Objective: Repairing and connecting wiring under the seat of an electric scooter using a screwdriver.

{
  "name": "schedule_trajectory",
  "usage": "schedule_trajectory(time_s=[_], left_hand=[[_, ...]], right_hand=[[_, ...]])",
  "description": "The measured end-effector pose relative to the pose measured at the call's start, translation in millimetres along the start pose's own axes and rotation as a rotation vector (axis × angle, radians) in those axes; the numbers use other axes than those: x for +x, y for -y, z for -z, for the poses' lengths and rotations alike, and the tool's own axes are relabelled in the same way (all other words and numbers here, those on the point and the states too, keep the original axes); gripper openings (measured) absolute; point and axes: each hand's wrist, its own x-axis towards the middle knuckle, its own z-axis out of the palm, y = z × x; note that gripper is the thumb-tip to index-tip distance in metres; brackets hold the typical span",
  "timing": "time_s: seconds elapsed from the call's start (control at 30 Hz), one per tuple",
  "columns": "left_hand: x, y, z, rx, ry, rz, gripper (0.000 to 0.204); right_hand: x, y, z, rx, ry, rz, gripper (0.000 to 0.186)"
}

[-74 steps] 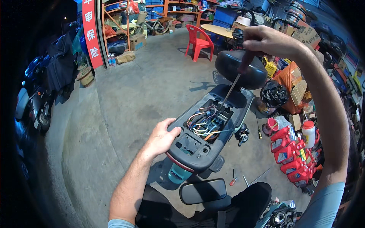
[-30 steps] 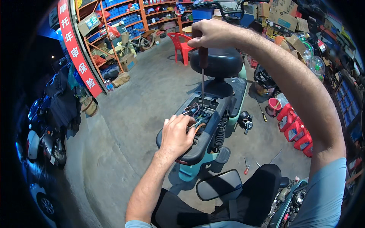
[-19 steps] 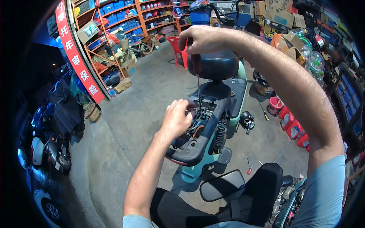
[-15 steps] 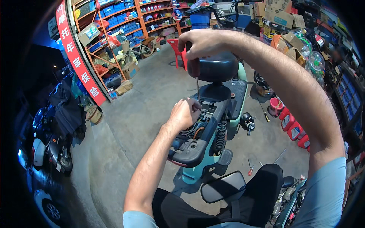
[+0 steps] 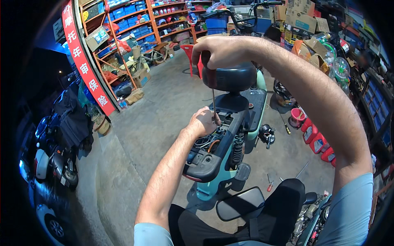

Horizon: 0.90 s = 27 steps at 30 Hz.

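Teal scooter [image 5: 213,180] — black seat [image 5: 234,78], seemingly.

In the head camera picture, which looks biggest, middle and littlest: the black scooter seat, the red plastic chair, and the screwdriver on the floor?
1. Black scooter seat, clearly the largest.
2. Red plastic chair; it stands farther from the camera and is partly hidden behind the right hand, so it may really be bigger than it looks.
3. Screwdriver on the floor, the smallest.
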Motion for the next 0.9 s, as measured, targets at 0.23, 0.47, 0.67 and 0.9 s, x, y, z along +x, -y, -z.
schedule_trajectory(time_s=[0.23, 0.47, 0.67, 0.9], left_hand=[[0.0, -8.7, 5.5, 0.139, 0.084, 0.035, 0.020], [-1.5, 8.3, -5.4, 0.226, 0.002, -0.020, 0.021], [-0.2, -3.5, 5.0, 0.403, 0.137, -0.050, 0.025], [-1.5, 1.5, 5.7, 0.486, 0.078, -0.183, 0.024]], right_hand=[[-3.5, 10.3, -3.0, -0.176, -0.036, -0.031, 0.039], [0.9, 15.2, -2.3, -0.101, 0.004, -0.280, 0.039], [-7.3, 15.7, 5.0, -0.092, 0.037, -0.223, 0.042], [-9.9, 9.2, 7.1, -0.059, 0.037, -0.234, 0.036]])
